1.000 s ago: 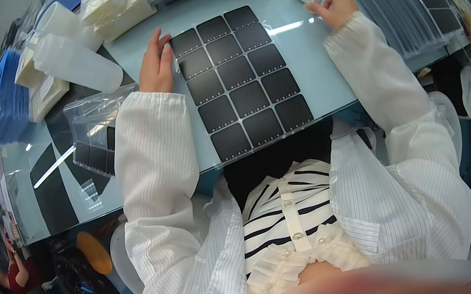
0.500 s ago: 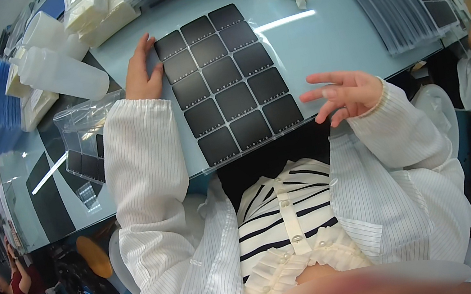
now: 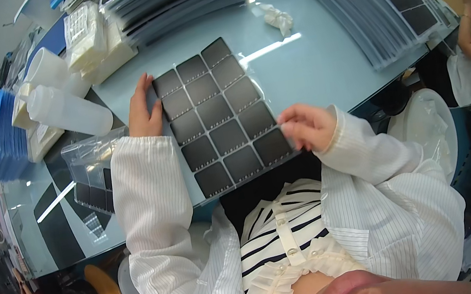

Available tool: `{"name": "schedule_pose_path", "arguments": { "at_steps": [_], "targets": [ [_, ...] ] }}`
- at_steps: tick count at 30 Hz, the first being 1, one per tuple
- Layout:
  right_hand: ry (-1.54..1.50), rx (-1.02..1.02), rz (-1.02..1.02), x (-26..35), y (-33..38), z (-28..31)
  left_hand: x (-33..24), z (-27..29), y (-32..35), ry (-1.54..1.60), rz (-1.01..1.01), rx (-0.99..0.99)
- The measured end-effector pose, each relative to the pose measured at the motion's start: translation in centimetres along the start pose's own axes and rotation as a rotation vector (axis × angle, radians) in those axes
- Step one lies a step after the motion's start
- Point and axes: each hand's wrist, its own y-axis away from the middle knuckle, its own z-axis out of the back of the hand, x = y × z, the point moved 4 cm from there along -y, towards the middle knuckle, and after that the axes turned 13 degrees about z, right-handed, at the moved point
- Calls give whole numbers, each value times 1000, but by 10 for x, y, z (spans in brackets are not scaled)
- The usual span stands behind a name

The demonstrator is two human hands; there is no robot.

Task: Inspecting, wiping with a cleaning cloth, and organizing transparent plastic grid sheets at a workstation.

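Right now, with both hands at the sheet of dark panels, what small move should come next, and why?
Probably a light pinch by the right hand on the right edge of the sheet of dark panels: that hand is at this edge, close to the near corner, while the left hand lies along the opposite edge and could steady it.

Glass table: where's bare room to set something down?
Largest bare patch: right of the dark panelled sheet, bordered by the crumpled tissue, right stack and right hand. A narrower strip lies between sheet and far stack. Crowded: left side, with white bottle and plastic bag.
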Motion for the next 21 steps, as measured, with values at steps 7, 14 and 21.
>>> {"name": "schedule_pose_path", "arguments": {
  "at_steps": [7, 14, 21],
  "targets": [
    [483, 102, 237, 9, 17, -32, -1, 4, -1, 97, 72, -9],
    [245, -197, 447, 26, 14, 11, 6, 10, -4, 310, 282, -99],
    [518, -666, 692, 110, 56, 134, 3, 12, 0, 299, 322, -75]
  ]
}}
